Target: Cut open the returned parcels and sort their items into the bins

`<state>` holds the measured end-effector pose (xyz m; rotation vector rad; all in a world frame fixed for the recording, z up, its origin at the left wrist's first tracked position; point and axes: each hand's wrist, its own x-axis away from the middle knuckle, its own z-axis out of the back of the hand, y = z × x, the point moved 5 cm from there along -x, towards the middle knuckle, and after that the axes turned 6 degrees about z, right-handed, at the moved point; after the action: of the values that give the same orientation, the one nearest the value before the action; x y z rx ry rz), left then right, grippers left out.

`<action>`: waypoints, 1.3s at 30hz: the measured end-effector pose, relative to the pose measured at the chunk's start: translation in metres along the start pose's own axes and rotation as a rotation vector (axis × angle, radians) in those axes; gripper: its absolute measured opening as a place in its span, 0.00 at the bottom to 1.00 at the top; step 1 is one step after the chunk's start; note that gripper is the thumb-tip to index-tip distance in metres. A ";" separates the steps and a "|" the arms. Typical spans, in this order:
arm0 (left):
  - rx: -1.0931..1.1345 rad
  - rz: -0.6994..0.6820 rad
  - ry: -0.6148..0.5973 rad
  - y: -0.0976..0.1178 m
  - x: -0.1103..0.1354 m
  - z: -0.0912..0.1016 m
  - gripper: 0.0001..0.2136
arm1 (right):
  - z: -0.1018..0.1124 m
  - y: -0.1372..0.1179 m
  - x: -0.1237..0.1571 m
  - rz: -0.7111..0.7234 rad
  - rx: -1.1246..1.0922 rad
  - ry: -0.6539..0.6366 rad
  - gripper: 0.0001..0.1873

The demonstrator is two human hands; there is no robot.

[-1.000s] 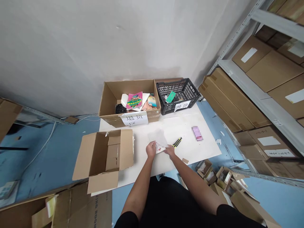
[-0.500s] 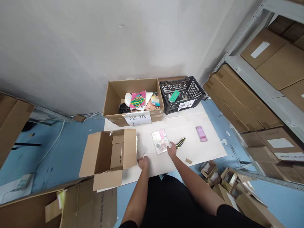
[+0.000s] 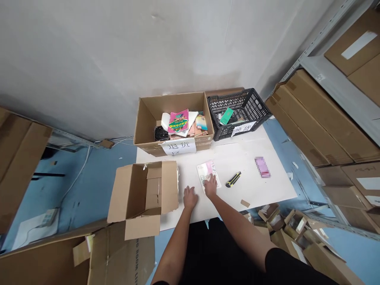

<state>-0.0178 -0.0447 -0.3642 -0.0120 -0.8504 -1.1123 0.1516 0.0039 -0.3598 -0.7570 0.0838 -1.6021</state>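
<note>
A small pink and white booklet lies flat on the white table sheet. My right hand rests on the booklet's near edge with its fingers spread flat. To its left, my left hand lies open on the sheet, holding nothing. An open cardboard box stands just left of my left hand. A black and yellow utility knife lies right of the booklet.
A cardboard box with books and a black plastic crate, both labelled, stand at the table's far edge. A blurred pink item lies to the right. Shelves of cartons rise on the right. Flattened cardboard and small boxes lie on the floor.
The booklet was held in both hands, then laid flat on the sheet. My left hand went toward the open box and came back beside the right hand, which now presses on the booklet.
</note>
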 end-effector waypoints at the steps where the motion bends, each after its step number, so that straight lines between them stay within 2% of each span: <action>1: -0.065 0.006 -0.033 -0.001 -0.001 -0.003 0.33 | 0.004 -0.002 0.000 0.008 -0.059 0.012 0.17; 4: -0.173 0.021 -0.120 0.000 -0.002 -0.012 0.39 | 0.021 -0.013 0.000 0.098 -0.297 0.048 0.15; 7: -0.196 0.019 -0.138 0.000 -0.004 -0.015 0.41 | 0.046 -0.021 0.000 0.228 -0.564 0.084 0.13; 10: -0.200 0.008 -0.151 -0.002 -0.005 -0.013 0.42 | 0.075 -0.003 -0.001 0.254 -0.802 0.150 0.13; 12: -0.203 0.006 -0.168 -0.003 -0.005 -0.010 0.42 | 0.094 0.030 0.000 0.147 -0.874 0.269 0.16; 15: -0.199 0.017 -0.170 -0.004 -0.003 -0.004 0.42 | 0.117 0.100 0.011 -0.244 -0.770 0.512 0.19; 17: -0.163 0.030 -0.126 -0.002 -0.002 0.002 0.40 | 0.126 0.133 0.023 -0.432 -0.703 0.599 0.24; 18: -0.122 0.033 -0.083 0.001 -0.002 0.006 0.38 | 0.130 0.141 0.029 -0.480 -0.664 0.632 0.27; 20: 0.031 0.040 0.013 0.006 -0.004 0.013 0.32 | 0.132 0.140 0.034 -0.447 -0.553 0.657 0.31; 22: 0.198 0.052 0.066 0.013 -0.010 0.017 0.25 | 0.124 0.115 0.030 -0.251 -0.428 0.568 0.33; 25: 0.315 0.083 0.043 0.024 -0.024 0.016 0.16 | 0.082 0.061 0.016 0.143 -0.365 0.201 0.33; 27: 0.345 0.111 0.032 0.029 -0.034 0.016 0.12 | 0.046 0.039 0.012 0.224 -0.320 -0.063 0.37; 29: 0.387 0.143 0.041 0.032 -0.041 0.018 0.13 | 0.019 0.032 0.010 0.204 -0.243 -0.223 0.40; 31: 0.431 0.154 0.056 0.035 -0.043 0.022 0.15 | 0.008 0.033 0.008 0.159 -0.198 -0.272 0.42; 33: 0.474 0.141 0.066 0.041 -0.041 0.026 0.17 | 0.009 0.037 0.006 0.138 -0.232 -0.281 0.41; 36: 0.530 0.099 0.081 0.054 -0.029 0.035 0.17 | 0.027 0.041 0.001 0.125 -0.404 -0.270 0.36; 39: 0.568 0.040 0.099 0.066 -0.012 0.048 0.17 | 0.054 0.045 -0.003 0.080 -0.598 -0.188 0.36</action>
<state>0.0040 0.0154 -0.3119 0.4918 -1.0460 -0.7958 0.2179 0.0170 -0.3402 -1.3426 0.4659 -1.4281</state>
